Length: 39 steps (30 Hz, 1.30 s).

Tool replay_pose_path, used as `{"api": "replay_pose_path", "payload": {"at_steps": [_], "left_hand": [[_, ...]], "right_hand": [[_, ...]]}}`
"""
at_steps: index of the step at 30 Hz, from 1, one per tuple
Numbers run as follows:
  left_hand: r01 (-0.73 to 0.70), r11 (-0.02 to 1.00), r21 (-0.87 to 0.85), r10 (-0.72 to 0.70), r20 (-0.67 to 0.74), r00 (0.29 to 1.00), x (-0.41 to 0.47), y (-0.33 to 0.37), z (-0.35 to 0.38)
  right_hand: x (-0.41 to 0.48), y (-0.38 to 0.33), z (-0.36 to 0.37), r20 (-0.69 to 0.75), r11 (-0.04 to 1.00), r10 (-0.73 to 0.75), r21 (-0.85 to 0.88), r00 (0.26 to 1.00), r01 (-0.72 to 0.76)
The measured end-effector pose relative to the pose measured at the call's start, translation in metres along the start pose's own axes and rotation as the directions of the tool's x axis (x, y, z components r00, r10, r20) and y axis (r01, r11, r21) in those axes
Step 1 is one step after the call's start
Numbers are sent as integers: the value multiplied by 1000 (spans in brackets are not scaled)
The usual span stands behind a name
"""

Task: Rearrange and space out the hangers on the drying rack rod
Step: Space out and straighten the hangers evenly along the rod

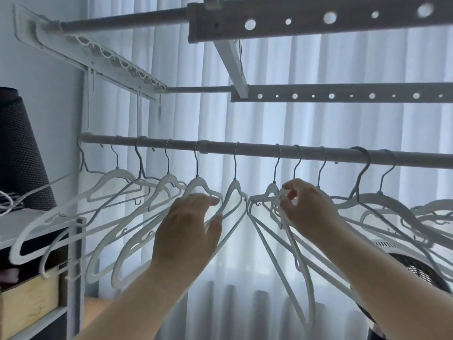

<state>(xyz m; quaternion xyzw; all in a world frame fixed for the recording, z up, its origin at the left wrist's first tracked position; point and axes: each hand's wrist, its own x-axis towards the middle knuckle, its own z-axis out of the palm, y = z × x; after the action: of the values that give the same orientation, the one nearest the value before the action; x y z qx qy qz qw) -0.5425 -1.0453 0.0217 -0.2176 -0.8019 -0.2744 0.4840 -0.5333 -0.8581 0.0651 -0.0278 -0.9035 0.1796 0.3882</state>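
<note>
Nearest the camera, 2 bare forearms rise from the lower edge. The left hand has its fingers curled over the right shoulder of the 5th hanger, thumb beneath, gripping it. The right hand pinches thin plastic at the shoulder of the 7th hanger. Whether the 8th hanger, just beside it, is caught too cannot be told.

The hangers hang by wire hooks along the rod. The 6 on the left sit fairly evenly apart. Those right of centre are closer together, and their arms overlap.

Handling judgement: the hangers look light, slim and stiff, with springy arms that snag on neighbours. They are best held at the neck or shoulder, close under the hook, and slid along the rod or lifted clear.

Left, a shelf carries a dark mesh object. Lower right is a fan, partly cut off. Beyond the rod are 2 perforated bars and a backlit curtain.

Obscured: the rod runs out of frame on the right, so the full hanger count is unknown. The tangled arms on the right cannot be traced to their hooks.
</note>
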Motion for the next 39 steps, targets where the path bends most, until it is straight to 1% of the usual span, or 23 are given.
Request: {"api": "replay_pose_path", "payload": {"at_steps": [1, 2, 3, 4, 5, 7, 9, 11, 12, 14, 16, 18, 20, 23, 28, 30, 35, 39], "left_hand": [[-43, 996, -81, 39, -49, 998, 0, 6, -3], [-32, 983, -183, 27, -28, 999, -1, 12, -7], [10, 958, -287, -6, 13, 1000, -4, 18, -8], [67, 926, -373, -37, 87, 996, -8, 22, -4], [101, 901, -421, -52, 127, 991, -12, 28, -2], [112, 887, -448, -33, 180, 983, -22, 36, 7], [122, 887, -445, -18, 232, 973, -29, 44, 14], [106, 886, -452, 18, 263, 965, -34, 49, 22], [99, 878, -468, 33, 265, 964, -36, 52, 23], [108, 853, -511, 43, 275, 960, -40, 57, 24], [149, 832, -535, 33, 316, 948, -47, 62, 25], [220, 800, -559, 17, 387, 922, -55, 69, 24], [293, 767, -571, -8, 448, 894, -63, 76, 22], [352, 759, -548, -44, 496, 867, -69, 84, 23], [476, 681, -556, -116, 560, 820, -76, 97, 32], [507, 675, -536, -174, 552, 815, -78, 102, 37], [539, 666, -515, -276, 502, 820, -81, 118, 40], [560, 690, -459, -380, 429, 820, -80, 130, 38]], "right_hand": [[-1, -1, -5, -32, 1000, -24, -2, 999, 24], [-2, -1, -11, -60, 999, -40, -8, 997, 39], [-4, 0, -17, -85, 998, -50, -28, 995, 47], [-6, 2, -23, -105, 997, -56, -59, 993, 50], [-8, 6, -28, -116, 995, -53, -95, 992, 42], [-13, 15, -36, -103, 988, 0, -154, 995, -16], [-21, 27, -41, -41, 978, 92, -182, 995, -98], [-31, 37, -41, 50, 974, 182, -144, 982, -174], [-36, 41, -41, 87, 973, 219, -96, 972, -211], [-46, 46, -40, 104, 962, 271, 10, 957, -273], [-52, 49, -38, 116, 943, 309, 91, 944, -320], [-57, 47, -36, 204, 910, 331, 189, 921, -369], [-62, 43, -35, 295, 865, 337, 277, 894, -418], [-67, 36, -33, 374, 817, 320, 356, 870, -454], [-68, 29, -26, 413, 751, 287, 463, 864, -471], [-68, 32, -26, 417, 731, 294, 482, 860, -484], [-64, 48, -29, 403, 743, 276, 487, 873, -459], [-61, 60, -35, 429, 753, 237, 485, 872, -444]]}}
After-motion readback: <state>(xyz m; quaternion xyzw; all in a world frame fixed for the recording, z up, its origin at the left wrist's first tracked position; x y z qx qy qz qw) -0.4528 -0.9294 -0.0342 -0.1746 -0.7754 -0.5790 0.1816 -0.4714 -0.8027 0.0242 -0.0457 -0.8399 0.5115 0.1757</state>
